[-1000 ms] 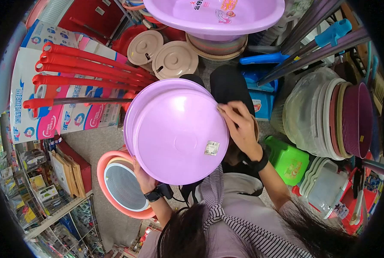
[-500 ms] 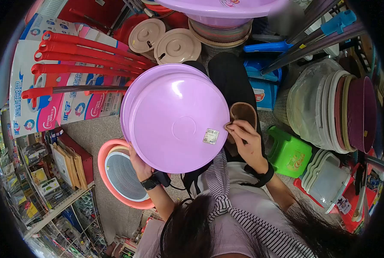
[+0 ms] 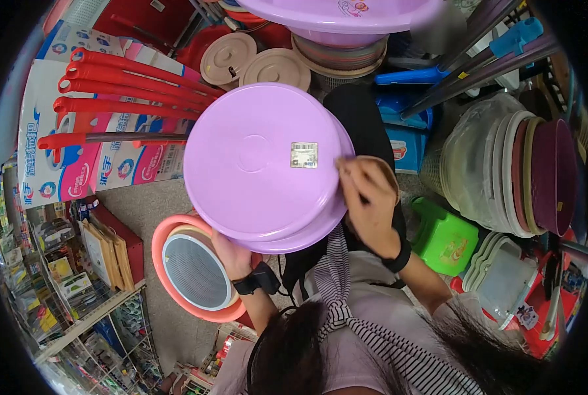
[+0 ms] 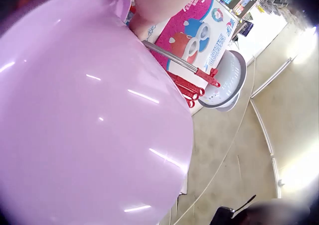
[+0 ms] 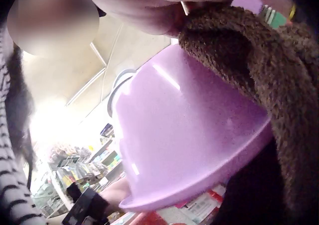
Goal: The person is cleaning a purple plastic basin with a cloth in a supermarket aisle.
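A purple plastic basin point(image 3: 254, 191) is tipped so its bottom, with a label sticker point(image 3: 304, 155), faces the head camera. My left hand point(image 3: 233, 257) grips it by the rim on the lower left side, the fingers partly hidden beneath it. In the left wrist view the smooth purple wall fills much of the picture, and the left hand shows at the top. With bent fingers my right hand point(image 3: 371, 207) pinches a fuzzy brown cloth point(image 5: 286, 85) against the basin's right side. Part of the cloth hangs down from the fingers.
Red-handled poles point(image 3: 136, 79) lean by printed boxes at left. A coral basin point(image 3: 162, 289) holding a grey strainer stands on the floor at lower left. Stacked tubs point(image 3: 554, 178), a green stool point(image 3: 446, 237) and blue dustpans are at right. A large purple tub point(image 3: 346, 20) is ahead.
The basin has tilted and turned; its bottom and sticker have shifted up and left, with the rim now showing at lower right. The right hand moved down, then back up along the side with the cloth.
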